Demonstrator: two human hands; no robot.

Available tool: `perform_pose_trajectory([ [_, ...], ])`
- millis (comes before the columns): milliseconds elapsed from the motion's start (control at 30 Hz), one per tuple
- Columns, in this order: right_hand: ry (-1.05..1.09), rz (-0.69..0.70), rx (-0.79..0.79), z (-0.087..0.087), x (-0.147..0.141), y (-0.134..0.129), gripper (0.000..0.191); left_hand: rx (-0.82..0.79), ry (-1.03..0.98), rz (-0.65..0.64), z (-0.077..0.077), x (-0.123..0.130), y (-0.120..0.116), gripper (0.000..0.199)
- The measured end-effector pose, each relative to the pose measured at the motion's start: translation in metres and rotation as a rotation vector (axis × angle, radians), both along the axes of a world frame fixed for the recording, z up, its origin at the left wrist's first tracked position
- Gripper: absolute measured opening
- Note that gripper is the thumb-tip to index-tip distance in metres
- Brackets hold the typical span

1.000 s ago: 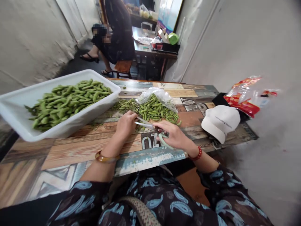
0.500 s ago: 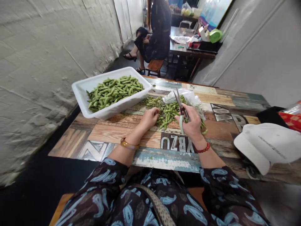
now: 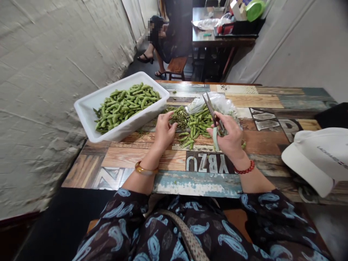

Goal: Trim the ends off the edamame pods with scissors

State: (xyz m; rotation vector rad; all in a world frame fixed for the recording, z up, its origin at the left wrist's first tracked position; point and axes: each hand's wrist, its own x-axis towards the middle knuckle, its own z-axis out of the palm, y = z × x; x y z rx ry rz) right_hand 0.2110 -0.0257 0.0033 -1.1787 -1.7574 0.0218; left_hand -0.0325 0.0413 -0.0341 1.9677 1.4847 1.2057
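Note:
My right hand (image 3: 230,136) grips a pair of scissors (image 3: 209,105) with pale green handles, the blades pointing up and away from me. My left hand (image 3: 165,131) is open, thumb and fingers apart, and nothing shows between them. It hovers beside a heap of small trimmed bits (image 3: 178,116). Between my hands lies a loose pile of green edamame pods (image 3: 199,125) on the table. Behind the pile rests a clear plastic bag (image 3: 217,101). A white plastic tub (image 3: 136,125) full of pods stands to the left of my left hand.
The wood-patterned table (image 3: 136,156) stretches to the right, where a white cap (image 3: 312,156) lies. A rough pale wall (image 3: 40,90) rises on the left. Beyond the table a person sits on a wooden stool (image 3: 176,66) near another table (image 3: 199,41) with a black tray (image 3: 236,29).
My left hand has shifted left toward the tub, and its fingers have opened. My right hand with the scissors has moved slightly right. The camera view has tilted down a little.

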Motion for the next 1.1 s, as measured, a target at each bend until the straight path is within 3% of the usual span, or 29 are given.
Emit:
perform_pose_trajectory([
  [100, -0.026, 0.012, -0.027, -0.001, -0.001, 0.0, 0.047, -0.034, 0.216, -0.17, 0.003, 0.003, -0.008, 0.018],
  [167, -0.073, 0.038, -0.035, -0.001, -0.003, -0.001, 0.047, -0.09, 0.328, -0.27, 0.004, 0.006, -0.012, 0.012],
  [267, -0.143, 0.087, -0.039, -0.001, -0.004, -0.002, 0.046, -0.131, 0.382, -0.297, 0.003, 0.008, -0.013, 0.008],
  [367, -0.139, 0.076, -0.076, 0.002, -0.002, -0.002, 0.047, -0.18, 0.239, -0.266, 0.003, 0.009, -0.011, 0.005],
  [533, -0.098, 0.022, -0.097, 0.007, 0.006, -0.001, 0.051, -0.505, -0.487, -0.321, 0.014, 0.014, -0.016, 0.02],
  [633, -0.116, 0.095, -0.121, 0.003, 0.003, -0.002, 0.052, -0.628, -0.732, -0.364, 0.023, 0.016, -0.024, 0.031],
  [800, -0.162, 0.251, -0.182, -0.007, -0.008, -0.003, 0.054, -0.633, -0.755, -0.423, 0.029, 0.018, -0.032, 0.03],
  [1100, -0.292, 0.316, -0.264, -0.008, -0.011, -0.005, 0.062, -0.51, -0.62, -0.432, 0.029, 0.02, -0.037, 0.032],
])
